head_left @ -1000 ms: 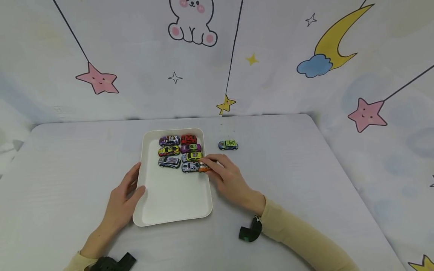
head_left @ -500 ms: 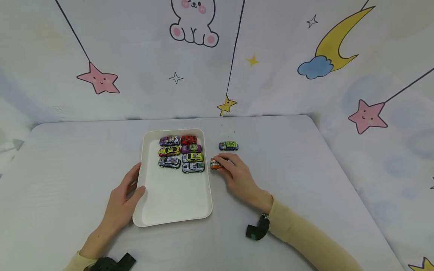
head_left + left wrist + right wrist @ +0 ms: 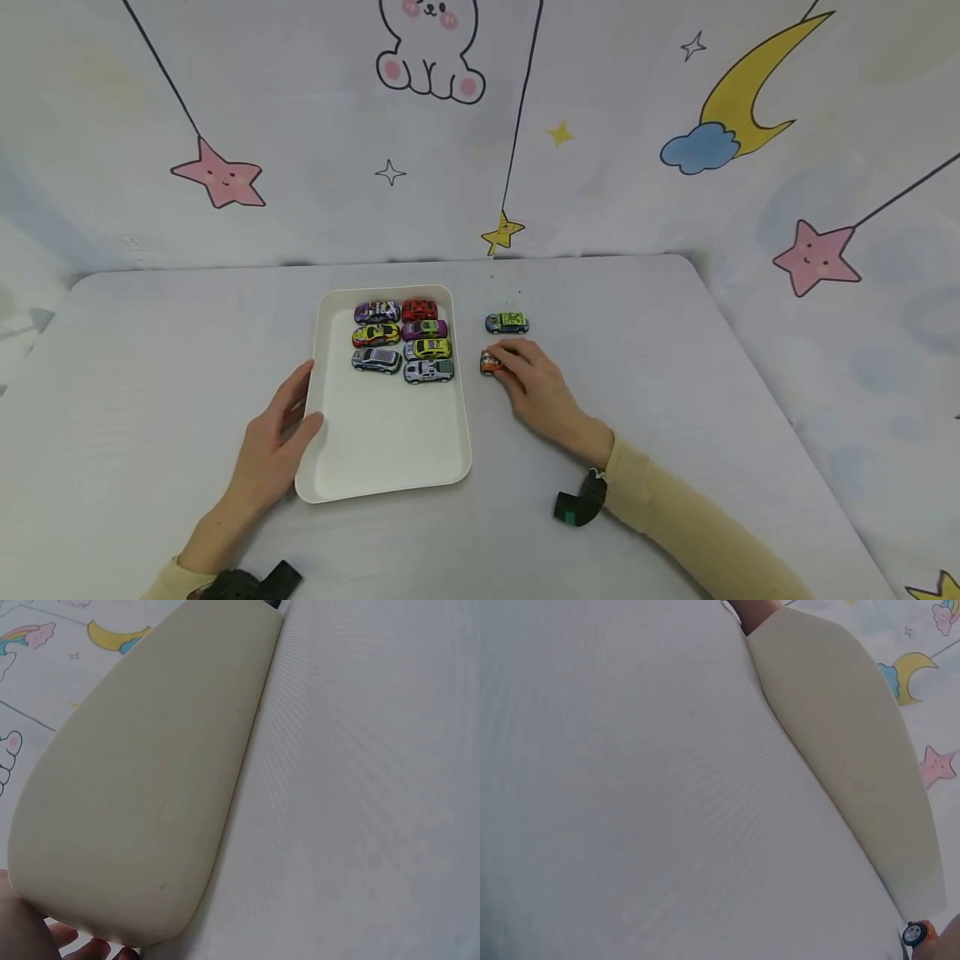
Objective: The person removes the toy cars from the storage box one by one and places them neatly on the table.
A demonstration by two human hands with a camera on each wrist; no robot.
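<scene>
A white rectangular tray (image 3: pixel 382 442) lies on the table, its outer wall (image 3: pixel 150 772) filling much of the left wrist view. My left hand (image 3: pixel 262 458) grips the tray's left side, thumb at the rim and fingers along the wall. Right of the tray, my right hand (image 3: pixel 543 400) pinches an orange toy car (image 3: pixel 490 362) between thumb and fingers, close over the table. Only the front of that car shows from above; one black wheel (image 3: pixel 915 934) appears at the corner of the right wrist view. Just beyond this hand sits a green-and-blue toy car (image 3: pixel 507 322).
Several toy cars stand in two columns in the tray's far half, among them a red car (image 3: pixel 419 310), a yellow car (image 3: pixel 376 335) and a silver car (image 3: pixel 428 371). A backdrop (image 3: pixel 315 167) with cartoon drawings rises behind the white table (image 3: pixel 675 375).
My right hand has moved right with the orange car, from over the tray's right rim to the table beside it. The left hand and the tray have stayed in place.
</scene>
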